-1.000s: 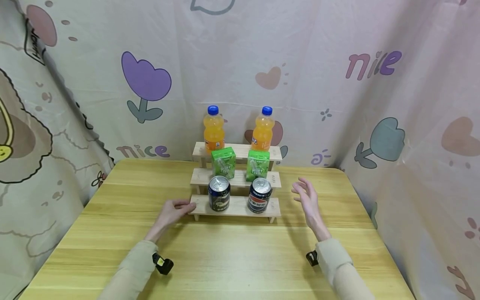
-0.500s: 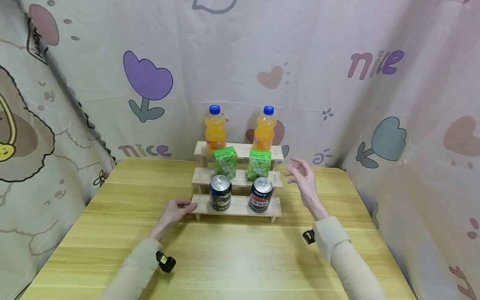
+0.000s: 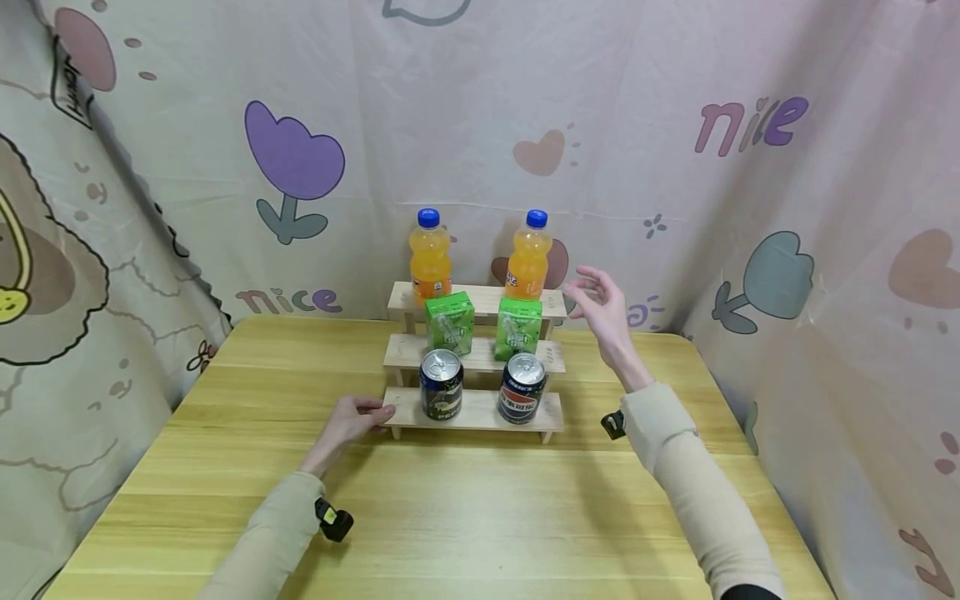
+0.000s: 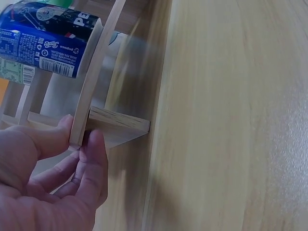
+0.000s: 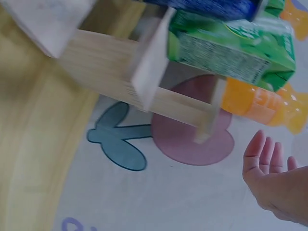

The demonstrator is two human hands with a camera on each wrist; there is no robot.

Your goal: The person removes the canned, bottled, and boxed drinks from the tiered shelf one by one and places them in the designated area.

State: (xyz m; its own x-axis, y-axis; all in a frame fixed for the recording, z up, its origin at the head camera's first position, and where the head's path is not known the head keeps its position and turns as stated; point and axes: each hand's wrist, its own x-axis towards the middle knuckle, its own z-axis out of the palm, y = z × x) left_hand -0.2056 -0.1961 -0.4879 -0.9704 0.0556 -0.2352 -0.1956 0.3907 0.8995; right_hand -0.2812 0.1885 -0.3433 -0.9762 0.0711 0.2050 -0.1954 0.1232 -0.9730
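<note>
Checking the head view first: where do we have the wooden stand [image 3: 474, 408], and which way does it run?

Toward the back of the table [image 3: 480, 508]. Long axis left to right, steps rising away from us. Two dark cans [image 3: 441, 387] on the low tier, two green cartons [image 3: 517, 327] mid, two orange bottles [image 3: 528, 258] on top, all upright, blue caps up.

Hands?

Left hand [image 3: 351, 423] pinches the low tier's left end. Right hand [image 3: 603, 312] hangs just right of the top tier, fingers apart, loosely bent.

Left wrist: what do we get that the head view hides?

The grip's underside. Thumb on the tier's upper face, fingers curled beneath, just beside the leg [image 4: 120, 125]. We also get a can's barcode; its long axis runs sideways in that frame.

Right wrist?

Stand's right end, partly blurred, plus a carton's printed side panel. We see a gap between the right fingertips and the nearer bottle.
</note>
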